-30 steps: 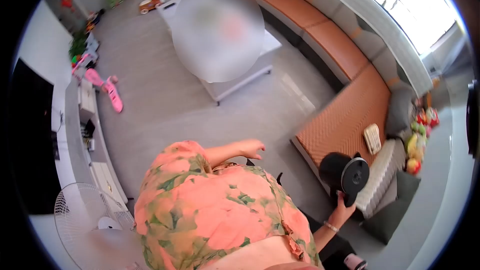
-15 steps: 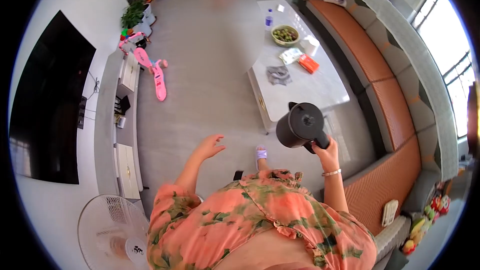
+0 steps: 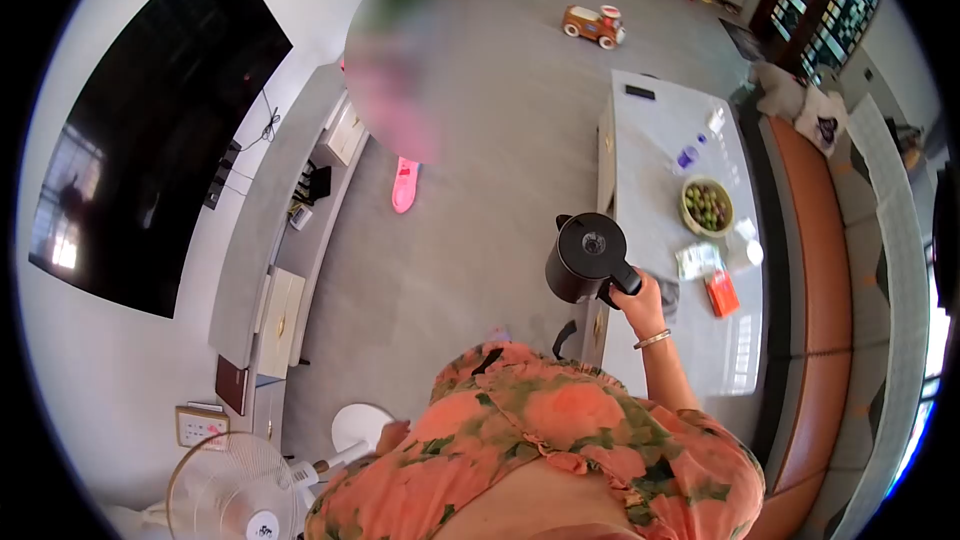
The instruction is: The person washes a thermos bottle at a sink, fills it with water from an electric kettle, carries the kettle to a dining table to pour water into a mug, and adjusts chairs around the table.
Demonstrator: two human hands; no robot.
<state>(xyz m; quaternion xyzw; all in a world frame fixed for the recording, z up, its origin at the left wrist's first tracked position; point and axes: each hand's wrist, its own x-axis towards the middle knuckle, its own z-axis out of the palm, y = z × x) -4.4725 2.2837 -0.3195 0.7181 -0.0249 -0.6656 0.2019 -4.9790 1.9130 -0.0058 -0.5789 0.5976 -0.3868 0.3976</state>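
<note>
A black electric kettle (image 3: 585,265) with its lid closed is held upright in front of me. My right hand (image 3: 641,306), a bracelet at its wrist, is wrapped round the handle, in front of the long table's near part. Down at my left side, only a bit of my left hand (image 3: 393,435) shows beside the blouse, next to the white stand of a fan (image 3: 235,490). Its fingers are mostly hidden, so I cannot tell whether they hold anything.
The white table (image 3: 650,160) on my right bears a fruit bowl (image 3: 706,208), a bottle (image 3: 688,155), a red packet (image 3: 722,294) and a grey cloth. Beyond runs a brown sofa (image 3: 800,210). Leftward are a TV cabinet (image 3: 262,270) and a pink scooter (image 3: 405,187), partly blurred.
I have moved forward and my view has turned, so the table now lies alongside me. My left hand has dropped from in front of me to my side. The kettle stays in my right hand.
</note>
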